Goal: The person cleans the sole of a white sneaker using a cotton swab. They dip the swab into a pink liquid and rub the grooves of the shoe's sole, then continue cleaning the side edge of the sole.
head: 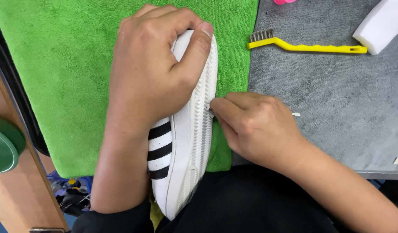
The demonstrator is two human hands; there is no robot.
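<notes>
A white leather sneaker with black side stripes point(181, 142) is being held on its edge over a green microfibre towel point(61, 77), its ribbed white rubber sole turned to the right and its heel end resting against the person's dark-clothed lap. The left hand point(151, 82) is being clamped around the toe end, fingers curled over the upper. The right hand point(255, 127) is being pinched narrow on a small pale tool tip point(211, 113), which is being pressed into the sole's grooves.

The shoe could be tipped flat if the left grip is loosened, since only a narrow edge is being rested on. The tip could be skidded out of a groove under side pressure.

Open grey mat point(337, 99) is lying to the right, well apart from a yellow plastic wire brush point(307, 46) and a white foam block point(380, 26). To the left, the towel is ending near the table's dark edge.
</notes>
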